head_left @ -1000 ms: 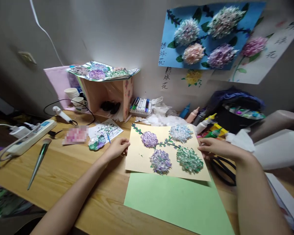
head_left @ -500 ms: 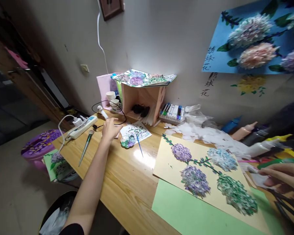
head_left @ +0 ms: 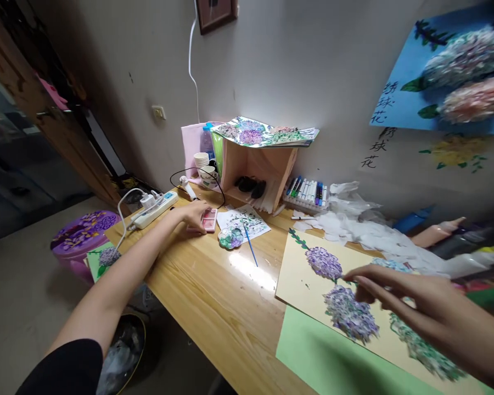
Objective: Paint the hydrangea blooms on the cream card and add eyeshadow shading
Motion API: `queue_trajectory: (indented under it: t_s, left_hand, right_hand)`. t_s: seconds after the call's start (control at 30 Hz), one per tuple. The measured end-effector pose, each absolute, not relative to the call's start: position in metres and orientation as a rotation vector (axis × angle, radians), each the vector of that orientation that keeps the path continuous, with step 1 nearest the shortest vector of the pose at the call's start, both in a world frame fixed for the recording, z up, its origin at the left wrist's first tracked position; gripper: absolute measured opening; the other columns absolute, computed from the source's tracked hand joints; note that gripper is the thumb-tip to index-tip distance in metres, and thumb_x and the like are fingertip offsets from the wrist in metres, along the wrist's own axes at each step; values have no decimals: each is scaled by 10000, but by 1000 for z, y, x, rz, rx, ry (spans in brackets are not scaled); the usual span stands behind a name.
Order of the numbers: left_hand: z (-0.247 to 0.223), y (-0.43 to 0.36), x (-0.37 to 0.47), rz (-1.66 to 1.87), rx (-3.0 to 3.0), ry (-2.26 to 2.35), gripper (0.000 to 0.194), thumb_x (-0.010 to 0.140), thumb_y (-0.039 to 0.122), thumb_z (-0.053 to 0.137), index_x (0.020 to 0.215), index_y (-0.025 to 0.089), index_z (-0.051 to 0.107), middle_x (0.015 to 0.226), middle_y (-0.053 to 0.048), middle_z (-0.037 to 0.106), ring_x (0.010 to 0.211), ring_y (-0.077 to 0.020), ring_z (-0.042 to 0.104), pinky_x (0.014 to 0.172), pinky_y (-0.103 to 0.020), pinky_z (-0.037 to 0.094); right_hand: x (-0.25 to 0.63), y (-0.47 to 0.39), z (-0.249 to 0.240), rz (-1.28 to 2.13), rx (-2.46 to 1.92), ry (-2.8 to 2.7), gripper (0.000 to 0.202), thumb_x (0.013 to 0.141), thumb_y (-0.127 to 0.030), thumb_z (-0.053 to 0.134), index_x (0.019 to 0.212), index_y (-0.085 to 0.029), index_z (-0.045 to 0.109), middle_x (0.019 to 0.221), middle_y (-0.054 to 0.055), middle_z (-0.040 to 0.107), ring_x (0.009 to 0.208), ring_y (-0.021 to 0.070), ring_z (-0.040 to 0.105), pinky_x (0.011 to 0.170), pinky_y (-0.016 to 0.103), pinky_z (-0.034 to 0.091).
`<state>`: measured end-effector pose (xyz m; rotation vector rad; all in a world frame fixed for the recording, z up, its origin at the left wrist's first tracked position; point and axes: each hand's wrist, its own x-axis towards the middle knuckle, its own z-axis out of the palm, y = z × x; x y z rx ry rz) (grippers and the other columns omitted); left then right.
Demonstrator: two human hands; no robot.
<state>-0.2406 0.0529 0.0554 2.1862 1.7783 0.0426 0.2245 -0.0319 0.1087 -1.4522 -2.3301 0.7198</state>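
Observation:
At the left part of the desk, my left hand has its fingers curled round a small pink compartmented case lying on the wood. Beside the case are a flower-shaped paint palette, a paint-spotted sheet and a thin blue brush. My right hand hovers over a cream sheet with raised hydrangea flowers. Its fingers are loosely bent, thumb and index a little apart, with nothing visible between them. It covers part of the blue and green flowers. A purple flower shows just left of the fingertips.
Behind the sheets stand a pink open box and a tray of markers. White tissue scraps and paint bottles line the wall side. A power strip sits at the desk's left edge, above a waste bin.
My right hand has moved left from the green object at the far right to above the cream sheet. My left hand now grips the pink case, which shows more clearly. The view has shifted left.

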Motion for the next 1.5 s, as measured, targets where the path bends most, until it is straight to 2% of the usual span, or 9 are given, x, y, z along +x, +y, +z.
queue_trajectory:
  t_s: [0.13,0.27,0.43,0.5,0.6,0.83,1.03,1.23,1.5]
  left_hand:
    - [75,40,-232,253,2159,1755,828,452,487,772,1153,105,550,1122,-150,546,1035,-304,515,909,-364,386]
    - [94,25,-181,690,1955,1543,762,564,468,740,1221,165,501,1238,-130,506,1095,-276,511,900,-367,431]
    - [87,10,-79,819,1822,1268,652,639,463,708,1174,130,540,1218,-143,556,1059,-266,550,903,-389,436]
    - [79,6,-48,852,1773,1186,624,658,479,692,1152,122,557,1191,-142,582,1045,-261,559,905,-378,433]
    - [70,3,-23,887,1698,1157,590,661,498,685,1100,116,591,1139,-141,616,999,-257,580,873,-366,446]
    - [52,3,-17,907,1534,1042,556,673,482,688,1072,104,604,1068,-142,657,963,-256,615,853,-361,464]
    - [39,3,-21,896,1444,994,529,660,482,700,1035,116,630,1046,-130,671,954,-260,631,848,-358,471]
    - [41,1,-25,896,1466,983,549,653,482,705,1064,125,630,1061,-127,670,956,-260,630,841,-354,473]
    - [34,1,-27,868,1480,1057,615,637,503,706,1103,113,608,1065,-141,656,961,-274,619,859,-390,460]
  right_hand:
    - [198,-39,116,905,-1357,-2473,377,866,-548,357,897,-283,622,851,59,682,782,235,633,685,357,494]
    - [172,-35,96,1124,-1221,-2209,299,853,-485,464,1018,-265,582,1002,67,649,902,229,616,763,367,500]
    - [136,-26,63,1537,-929,-1693,663,687,-403,714,1257,-277,399,1377,102,398,1142,257,513,895,421,488]
    - [132,-22,55,1577,-841,-1582,718,672,-372,735,1286,-289,373,1381,87,400,1188,259,482,946,432,459]
    - [138,-15,49,1566,-809,-1494,660,669,-360,740,1245,-279,429,1338,75,458,1202,257,476,996,445,416]
    - [149,-10,44,1666,-765,-1496,619,662,-316,750,1219,-247,489,1295,82,498,1218,269,467,982,438,433]
    - [145,-15,47,1726,-755,-1511,606,674,-345,733,1223,-237,501,1210,80,570,1135,259,537,963,461,445]
    - [143,-17,44,1734,-751,-1457,633,654,-322,756,1226,-252,495,1322,85,485,1160,261,519,980,443,428]
    - [143,-21,42,1766,-781,-1431,661,661,-298,756,1254,-251,467,1315,96,469,1136,264,533,965,449,443]
